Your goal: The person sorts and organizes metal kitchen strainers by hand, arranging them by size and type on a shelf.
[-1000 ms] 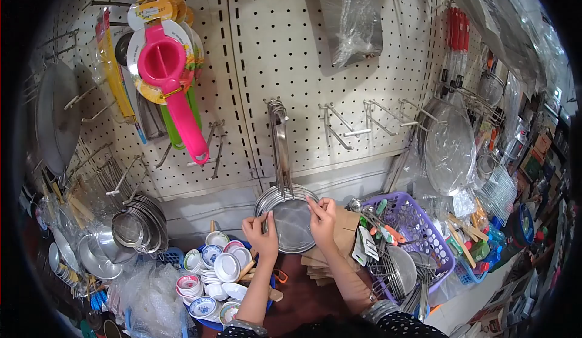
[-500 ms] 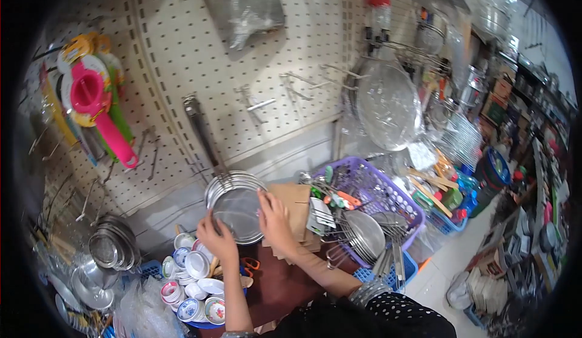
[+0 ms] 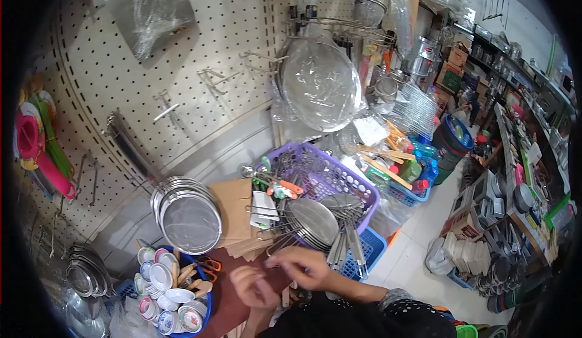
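My left hand [image 3: 254, 287] is over the brown table [image 3: 230, 271], fingers loosely bent and apart, with nothing visible in it. Close beside it, my right hand [image 3: 303, 267] has its thumb apart from its bent fingers; I see nothing held there either. Up and left of both hands hangs a stack of round mesh strainers [image 3: 191, 223], their long handles rising to a hook on the pegboard. Brown cardboard pieces [image 3: 232, 207] lie between these strainers and a purple basket [image 3: 367, 212]. More strainers [image 3: 314, 221] lie at the basket, their handles toward me.
A blue tub [image 3: 210, 306] of small bowls and wooden-handled tools stands left, near orange-handled scissors [image 3: 210, 268]. The pegboard [image 3: 224, 29] carries hooks, a pink squeezer [image 3: 45, 162] and large wrapped strainers [image 3: 320, 83]. A blue basket [image 3: 371, 250] sits right, beyond it the tiled floor [image 3: 403, 265].
Both hands have left the hanging strainers and drawn back toward my body, close together. My view has turned right, so the wall and goods sit further left.
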Tool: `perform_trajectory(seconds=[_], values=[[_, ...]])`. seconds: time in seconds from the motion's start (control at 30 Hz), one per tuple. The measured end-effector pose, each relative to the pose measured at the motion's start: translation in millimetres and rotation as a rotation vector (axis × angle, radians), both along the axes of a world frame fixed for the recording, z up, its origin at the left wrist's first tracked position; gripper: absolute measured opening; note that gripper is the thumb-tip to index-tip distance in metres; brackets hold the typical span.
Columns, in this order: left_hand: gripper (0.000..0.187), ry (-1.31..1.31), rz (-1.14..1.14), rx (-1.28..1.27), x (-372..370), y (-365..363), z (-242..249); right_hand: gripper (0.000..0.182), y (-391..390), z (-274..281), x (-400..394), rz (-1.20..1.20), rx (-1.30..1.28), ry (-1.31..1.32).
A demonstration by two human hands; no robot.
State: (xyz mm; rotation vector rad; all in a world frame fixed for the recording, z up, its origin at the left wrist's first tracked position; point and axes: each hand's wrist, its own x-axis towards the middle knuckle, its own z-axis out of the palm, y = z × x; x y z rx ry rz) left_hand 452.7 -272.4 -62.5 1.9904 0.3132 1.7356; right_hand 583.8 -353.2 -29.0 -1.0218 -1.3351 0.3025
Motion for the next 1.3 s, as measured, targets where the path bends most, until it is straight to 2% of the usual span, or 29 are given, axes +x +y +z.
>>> perform_trajectory(seconds=[0.07,0.1,0.17,0.23,0.27,0.33,0.43,0.57,0.7,0.83,1.0,1.1,1.3], values=[[0.010,0.100,-0.175,-0.013,22.6,-15.1,-3.1,0.020,-24.8,-13.1,32.7,-0.190,-0.106,-0.017],[0.010,0.097,-0.319,-0.187,34.8,-26.7,-7.5,0.019,-36.2,-18.7,49.1,-0.307,-0.155,-0.046],[0.013,0.279,-0.360,-0.117,59.3,-34.4,-9.6,0.018,-59.2,-36.1,77.4,-0.488,-0.310,-0.005],[0.019,0.480,-0.520,-0.231,79.4,-44.6,-4.4,0.020,-84.1,-50.0,98.4,-0.573,-0.455,-0.060],[0.022,0.628,-0.503,-0.205,87.3,-48.4,-6.0,0.020,-97.3,-59.5,107.0,-0.609,-0.527,-0.136],[0.021,0.721,-0.444,-0.107,104.9,-54.0,-21.5,0.021,-119.2,-87.4,120.4,-0.653,-0.634,-0.270],[0.028,0.907,-0.349,0.014,129.1,-58.3,-54.9,0.023,-134.7,-105.3,128.3,-0.625,-0.613,-0.396],[0.036,1.076,-0.293,0.123,156.0,-56.4,-84.8,0.031,-131.1,-129.5,143.2,-0.554,-0.677,-0.322],[0.041,1.202,-0.232,0.101,172.5,-61.4,-80.8,0.027,-121.0,-131.7,160.1,-0.541,-0.680,-0.397],[0.040,1.167,-0.202,0.098,177.8,-65.8,-83.5,0.031,-115.9,-136.1,170.3,-0.478,-0.731,-0.373],[0.031,1.013,-0.288,-0.071,176.8,-62.1,-78.0,0.032,-111.7,-124.3,171.2,-0.511,-0.548,-0.339],[0.028,0.841,-0.255,-0.157,181.4,-64.1,-71.1,0.032,-103.3,-117.6,175.1,-0.555,-0.451,-0.339],[0.028,0.748,-0.360,-0.192,185.6,-57.3,-61.0,0.024,-83.9,-108.1,186.7,-0.645,-0.291,-0.372]])
